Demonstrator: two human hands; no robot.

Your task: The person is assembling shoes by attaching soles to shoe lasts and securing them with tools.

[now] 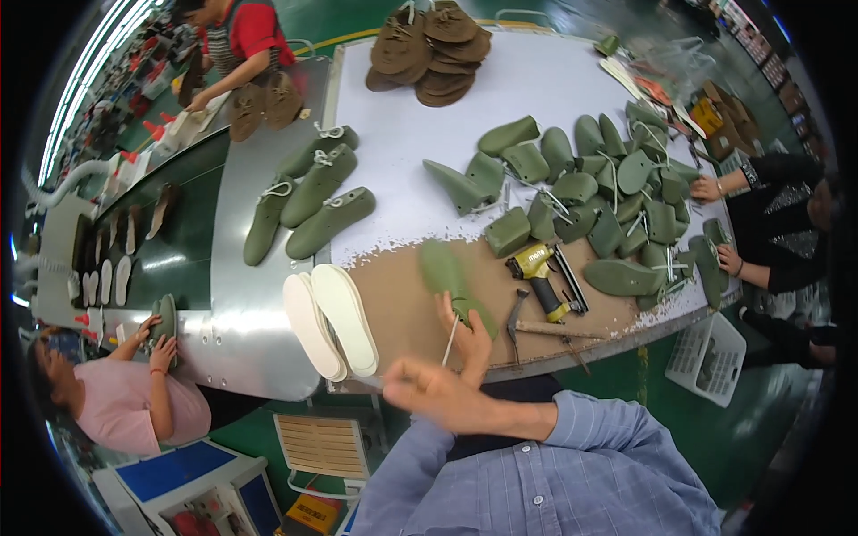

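Observation:
A green shoe last (442, 277), slightly blurred, stands near the front edge of the table. My left hand (469, 344) is closed around its near end. A white cord (451, 339) runs from the last down to my right hand (433, 391), which crosses in front of my left wrist. The right hand is smeared by motion, its fingers curled in; the cord's lower end disappears behind it. Left of my hands lie two stacks of cream insoles (344, 313). To the right are a yellow and black nail gun (541, 277) and a hammer (545, 329).
Many green lasts (617, 277) are heaped at the right, where a co-worker's hands (719, 223) touch them. More corded lasts (317, 188) lie on the metal surface at left. Brown shoe uppers (429, 54) are piled at the back. Two other people work at the left.

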